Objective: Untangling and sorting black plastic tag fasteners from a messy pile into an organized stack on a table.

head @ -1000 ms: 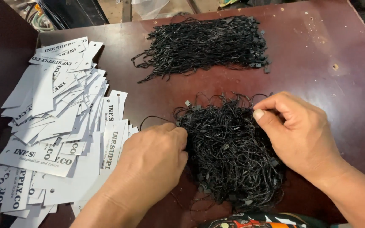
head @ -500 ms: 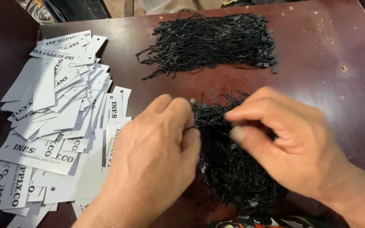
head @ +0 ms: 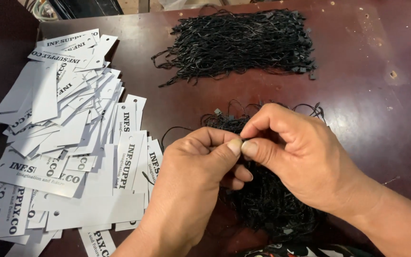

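Note:
My left hand [head: 193,181] and my right hand [head: 300,157] meet thumb to thumb over a loose tangle of thin black strings [head: 267,204] on the dark red table [head: 372,95]. Both pinch something small and black between thumb and forefinger, most likely one string pulled from the tangle; the pinched part is hidden by the fingertips. A thin black loop [head: 174,131] trails out to the left of the tangle. A spread heap of white paper tags with black print [head: 67,143] lies to the left of my left hand.
A second, tidier bundle of black strings [head: 239,45] lies at the far middle of the table. The table's left edge runs past the tags, with dark floor beyond. Patterned cloth [head: 300,250] shows at the bottom edge.
My hands have come together from the two sides of the tangle. They now pinch at one spot above it, and the view has shifted slightly.

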